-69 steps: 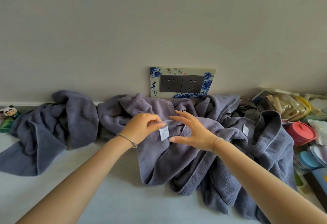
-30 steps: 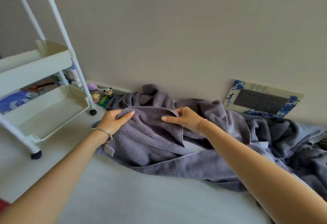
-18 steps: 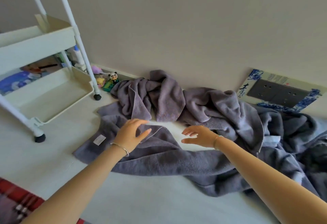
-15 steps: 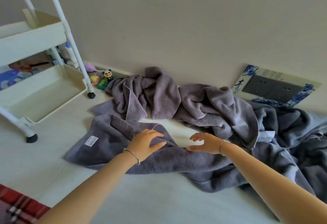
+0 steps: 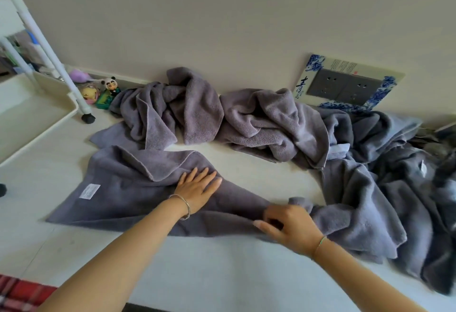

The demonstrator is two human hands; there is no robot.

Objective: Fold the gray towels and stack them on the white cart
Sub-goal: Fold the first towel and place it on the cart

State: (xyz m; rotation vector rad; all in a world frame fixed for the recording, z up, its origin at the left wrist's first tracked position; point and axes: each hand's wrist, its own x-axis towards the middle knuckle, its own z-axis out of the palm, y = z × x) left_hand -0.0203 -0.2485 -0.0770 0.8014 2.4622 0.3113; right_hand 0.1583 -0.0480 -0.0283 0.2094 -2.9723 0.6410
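— Two hands on one towel, close in front of you: how do they sit?
— Nearest of all, a red plaid cloth (image 5: 17, 292) shows at your bottom left corner. Then comes your right hand (image 5: 288, 227), down at the near edge of the gray towel (image 5: 118, 198) spread on the white floor (image 5: 222, 269). Its fingers (image 5: 261, 225) are curled and pinch a bunched bit of that edge. Your left hand (image 5: 197, 189) lies a little further in. It is palm down with the fingers straight and close together, pressing flat on the cloth just beside a turned-over flap (image 5: 160, 163).
— Anything on your wrists?
— You wear a silver bangle (image 5: 183, 207) on the left and a thin green string (image 5: 319, 242) on the right.
— And the towel itself?
— You have it mostly flat, with a white label (image 5: 90, 191) facing up near its left end. Its right end bunches up against a darker heap of towels (image 5: 399, 188) on your right.
— Further back?
— More gray towels (image 5: 197, 109) lie crumpled in a row along the wall (image 5: 222, 15), apart from your hands. The white cart (image 5: 29, 114) stands at your far left, with its black wheel (image 5: 88, 118) just beside that row. Behind the wheel, small toys sit at the foot of the wall, a panda (image 5: 111, 84) among them. A blue-patterned socket plate (image 5: 345, 84) is fixed to the wall above the towels on your right.
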